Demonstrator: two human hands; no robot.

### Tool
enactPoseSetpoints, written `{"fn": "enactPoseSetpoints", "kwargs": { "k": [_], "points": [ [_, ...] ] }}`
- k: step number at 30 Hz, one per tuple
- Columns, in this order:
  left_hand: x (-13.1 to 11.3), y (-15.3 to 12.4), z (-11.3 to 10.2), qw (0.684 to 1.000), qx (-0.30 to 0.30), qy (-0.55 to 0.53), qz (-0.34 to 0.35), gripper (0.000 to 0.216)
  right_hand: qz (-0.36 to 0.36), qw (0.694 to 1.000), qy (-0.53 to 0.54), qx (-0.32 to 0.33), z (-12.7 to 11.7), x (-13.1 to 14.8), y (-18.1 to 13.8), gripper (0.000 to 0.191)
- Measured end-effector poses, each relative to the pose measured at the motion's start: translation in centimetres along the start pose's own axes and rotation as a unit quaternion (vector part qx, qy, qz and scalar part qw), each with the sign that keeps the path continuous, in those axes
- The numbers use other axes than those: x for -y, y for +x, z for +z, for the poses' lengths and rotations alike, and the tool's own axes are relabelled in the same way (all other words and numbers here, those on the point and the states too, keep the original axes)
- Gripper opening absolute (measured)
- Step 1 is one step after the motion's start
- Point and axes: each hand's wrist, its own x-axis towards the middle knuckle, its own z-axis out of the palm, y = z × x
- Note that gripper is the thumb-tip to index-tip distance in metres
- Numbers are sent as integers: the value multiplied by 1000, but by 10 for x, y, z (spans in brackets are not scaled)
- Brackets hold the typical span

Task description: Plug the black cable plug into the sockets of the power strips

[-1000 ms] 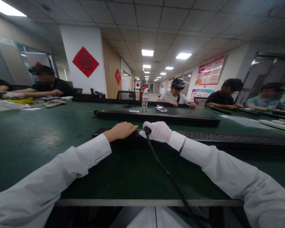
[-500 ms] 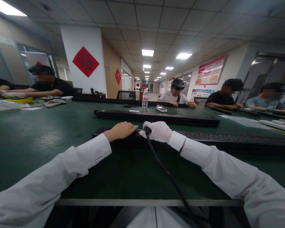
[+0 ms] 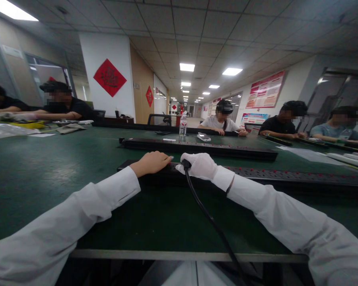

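A long black power strip (image 3: 274, 175) with a row of small red dots lies across the green table in front of me. My bare left hand (image 3: 152, 163) is closed over its left part; most of the fingertips are hidden behind the hand. Just to the right, my right hand (image 3: 203, 165) in a white glove grips a black power plug (image 3: 185, 163) at the strip's top. From the plug a thick black cable (image 3: 208, 216) runs down toward me and over the table's near edge. Whether the plug sits in a socket is hidden by the glove.
Beyond lies a second black strip (image 3: 203, 147), with a water bottle (image 3: 183, 124) and a small white device (image 3: 203, 137) behind it. White paper (image 3: 312, 155) lies at right, a plastic bag (image 3: 6, 131) at left. Several people sit around the table (image 3: 62, 178).
The view has shifted very slightly. Both hands keep their places on the strip and the plug.
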Motion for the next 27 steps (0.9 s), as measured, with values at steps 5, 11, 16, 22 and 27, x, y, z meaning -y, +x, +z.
{"fn": "enactPoseSetpoints", "kwargs": {
  "k": [5,11,16,22,27],
  "points": [
    [13,2,1,998,4,-28,-61,51,-1,1000,8,1,0,-1,0,41],
    [36,8,12,997,43,-41,-41,40,15,1000,7,14,-1,1,1,41],
    [40,12,18,999,43,7,11,35,14,1000,6,20,-2,1,2,42],
    [43,13,21,998,35,34,29,34,10,1000,-14,22,-1,3,4,44],
    [46,13,24,999,30,29,27,35,48,996,8,-78,-9,-3,18,46]
  ]
}}
